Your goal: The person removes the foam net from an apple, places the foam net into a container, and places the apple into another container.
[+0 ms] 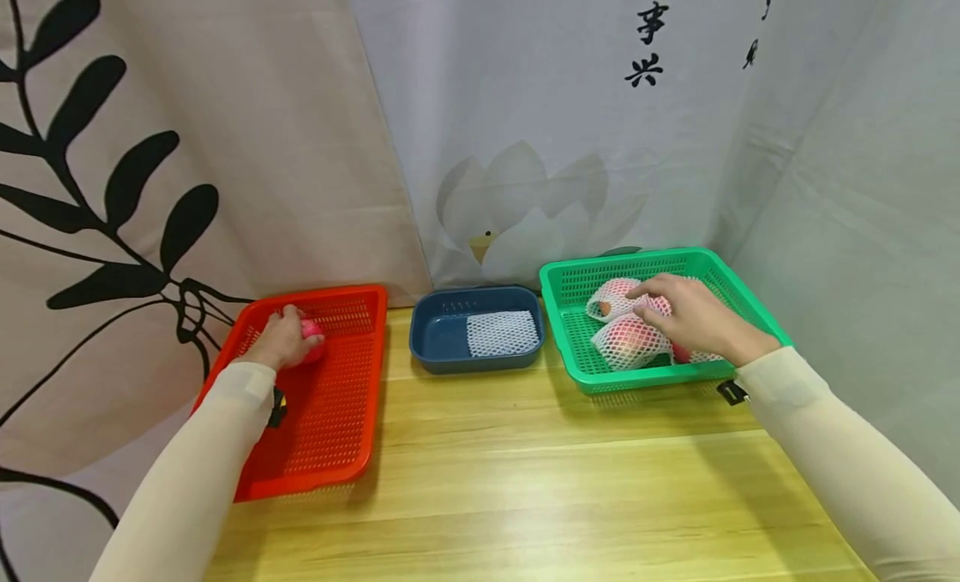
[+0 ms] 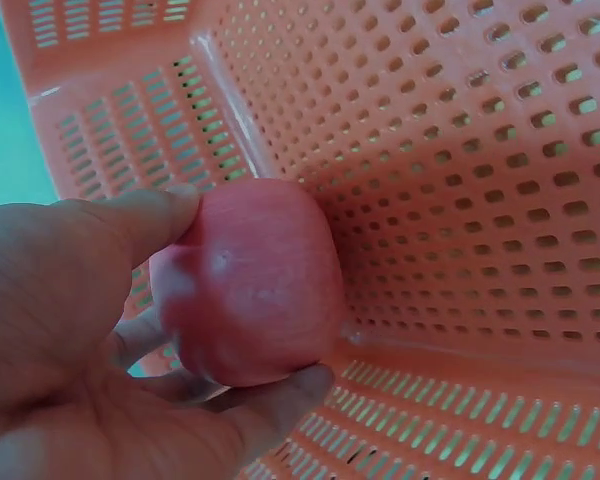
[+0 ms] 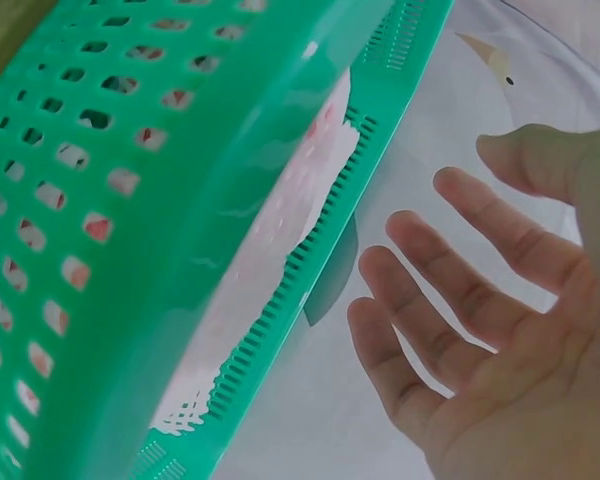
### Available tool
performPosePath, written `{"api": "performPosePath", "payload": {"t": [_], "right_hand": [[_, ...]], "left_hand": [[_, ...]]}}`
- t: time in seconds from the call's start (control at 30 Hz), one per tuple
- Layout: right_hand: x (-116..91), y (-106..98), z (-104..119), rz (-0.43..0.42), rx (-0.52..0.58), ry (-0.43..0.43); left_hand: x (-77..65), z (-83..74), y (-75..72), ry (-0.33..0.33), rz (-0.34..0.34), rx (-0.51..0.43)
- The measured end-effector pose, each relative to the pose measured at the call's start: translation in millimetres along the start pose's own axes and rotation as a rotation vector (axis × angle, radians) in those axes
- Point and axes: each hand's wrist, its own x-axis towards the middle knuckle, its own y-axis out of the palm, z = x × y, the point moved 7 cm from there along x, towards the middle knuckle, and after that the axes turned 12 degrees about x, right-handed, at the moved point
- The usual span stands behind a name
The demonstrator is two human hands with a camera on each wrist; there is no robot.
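Inside the red basket [image 1: 375,382] at the left, my left hand [image 1: 279,338] holds a reddish-pink apple [image 2: 260,285]. In the left wrist view the thumb lies on its upper side and fingers curl beneath it, close to the basket floor. My right hand [image 1: 693,315] hovers over the green basket [image 1: 558,303] at the right, fingers spread and nothing in them. Under it are several reddish fruits in white foam nets, among them one netted fruit [image 1: 632,342] at the front and another [image 1: 611,298] behind it. The hand partly hides the others.
Between the two baskets stands a small dark blue basin [image 1: 438,336] with an empty white foam net [image 1: 502,333] lying in it. All three rest on a wooden table [image 1: 525,465]. A printed cloth [image 1: 517,107] hangs right behind them.
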Motion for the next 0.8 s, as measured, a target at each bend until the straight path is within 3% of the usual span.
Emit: {"api": "performPosePath", "payload": {"t": [0.1,0.17,0.27,0.5,0.63,0.8], "right_hand": [[1,-1,-1,-0.001,0.006,0.007],[3,-2,-1,-0.002,0.003,0.007],[5,-3,-3,0.001,-0.003,0.005],[8,-6,-8,0.013,-0.014,0.014],[9,-7,-8,0.022,-0.007,0.015],[10,-9,-11,0.031,-0.011,0.031]], "left_hand": [[12.1,15.4,10.2,0.004,0.023,0.015],[11.2,17.6,11.6,0.001,0.036,0.023],[-4.1,7.1,3.1,-0.006,0.044,0.033],[-61.2,-38.0,-34.2,-0.035,0.052,0.033],[-72.0,-45.6,-44.3,-0.052,0.035,0.044],[-79.9,-56.4,-56.0,-0.024,-0.012,0.057]]}}
